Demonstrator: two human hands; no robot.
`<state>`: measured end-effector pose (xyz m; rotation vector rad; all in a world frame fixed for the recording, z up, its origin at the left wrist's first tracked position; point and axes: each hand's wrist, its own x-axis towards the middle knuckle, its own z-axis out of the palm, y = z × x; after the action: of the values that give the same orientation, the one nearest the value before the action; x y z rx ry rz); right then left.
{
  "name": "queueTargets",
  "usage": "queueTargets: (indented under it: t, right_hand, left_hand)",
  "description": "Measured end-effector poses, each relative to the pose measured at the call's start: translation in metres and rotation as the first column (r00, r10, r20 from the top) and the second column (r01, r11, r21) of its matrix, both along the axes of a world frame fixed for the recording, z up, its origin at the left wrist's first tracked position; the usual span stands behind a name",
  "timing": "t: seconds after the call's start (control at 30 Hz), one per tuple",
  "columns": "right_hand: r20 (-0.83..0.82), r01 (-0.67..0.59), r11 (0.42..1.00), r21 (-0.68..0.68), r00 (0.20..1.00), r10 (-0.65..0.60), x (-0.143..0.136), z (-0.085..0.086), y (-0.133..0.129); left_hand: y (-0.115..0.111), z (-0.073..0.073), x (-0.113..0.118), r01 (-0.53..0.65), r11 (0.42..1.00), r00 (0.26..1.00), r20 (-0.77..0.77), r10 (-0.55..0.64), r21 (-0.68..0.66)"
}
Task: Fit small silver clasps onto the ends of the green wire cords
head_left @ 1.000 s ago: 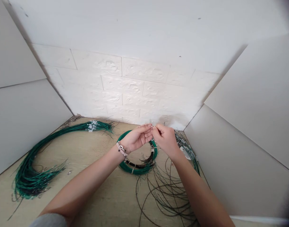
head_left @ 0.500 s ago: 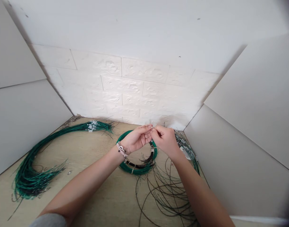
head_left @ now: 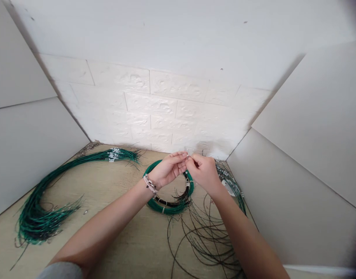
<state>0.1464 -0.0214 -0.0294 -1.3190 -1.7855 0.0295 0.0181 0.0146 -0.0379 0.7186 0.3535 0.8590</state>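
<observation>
My left hand point(head_left: 171, 167), palm turned up, pinches with thumb and fingertips at a tiny shiny piece too small to name. Against it, my right hand point(head_left: 203, 170) is closed, its thumb and forefinger pinching at the same spot. Beneath both hands lies a coil of green and black cord point(head_left: 169, 209), bound with light ties; my hands hide part of it. Dark loose strands point(head_left: 201, 236) spread out below my right forearm.
A long bundle of green cords point(head_left: 50, 182) with white tags point(head_left: 114, 154) curves along the left of the wooden surface point(head_left: 116, 232). More cords with pale pieces point(head_left: 234, 184) lie by the right panel point(head_left: 297, 186). A white brick-patterned wall point(head_left: 163, 104) stands behind.
Both hands stay in nearly the same place, fingertips together. Only very slight finger movement shows.
</observation>
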Motion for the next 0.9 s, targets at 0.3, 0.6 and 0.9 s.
queueTargets:
  t: [0.3,0.6,0.9]
  right_hand:
    - [-0.003,0.027,0.998,-0.048,1.000,-0.027,-0.0005,0.0011,0.0007]
    - [-0.073,-0.036,0.996,-0.086,0.997,0.030,-0.0006,0.0020,0.0004]
    - [-0.048,-0.111,0.991,-0.071,0.993,0.107,0.0021,0.0035,-0.0003]
  left_hand:
    - [-0.0026,0.0048,0.0007,-0.129,0.976,0.976,-0.153,0.156,0.176]
    - [-0.0001,0.0075,-0.0018,-0.181,0.971,0.971,-0.131,0.202,0.157]
    - [0.0041,0.0074,-0.0066,-0.107,0.983,0.984,-0.127,0.126,0.148]
